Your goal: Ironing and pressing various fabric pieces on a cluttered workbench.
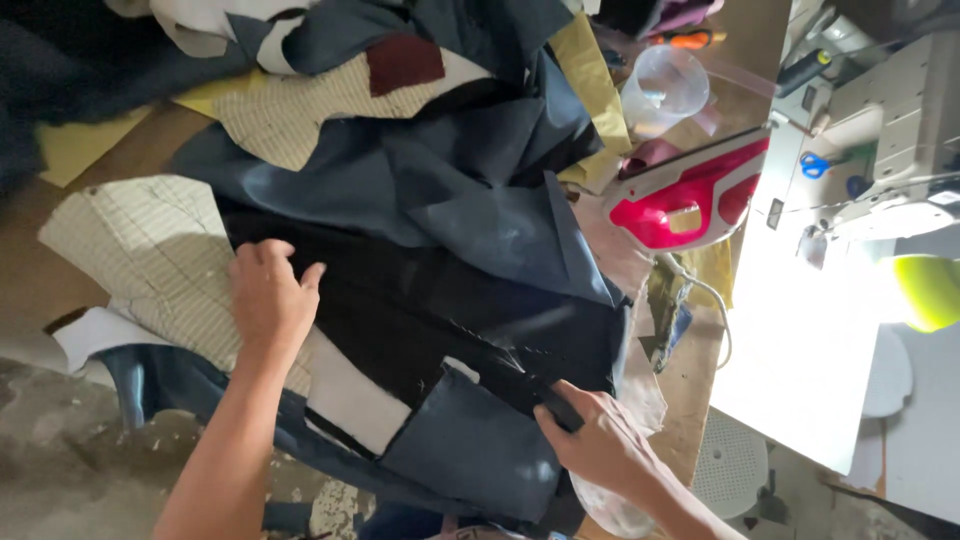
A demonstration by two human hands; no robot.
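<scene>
At the far left a cream checked fabric panel (150, 250) lies flat on the worn wooden worktable (30, 280), with a white lining piece (350, 400) showing just beside its near edge. The left hand (268, 295) rests palm down where that checked panel meets the black cloth piece (420, 310), fingers together and slightly curled, pressing the layers flat. The black cloth spreads across the middle of the pile, over slate-blue fabric pieces (450, 170) that run to the far side. To the right and nearer, the right hand (600, 440) is closed round a dark, narrow object, gripping it against the edge of the black cloth; whether this is a tool or a fold of cloth cannot be told, as it is blurred. Judging by this, the step in hand is holding the black piece down while working along its near-right edge, which calls for steady pressure from the left hand so that the layers do not shift. Further right stand a pink and white steam iron (690, 200), a clear plastic measuring cup (665, 85) and a pale sewing machine (890, 120).
</scene>
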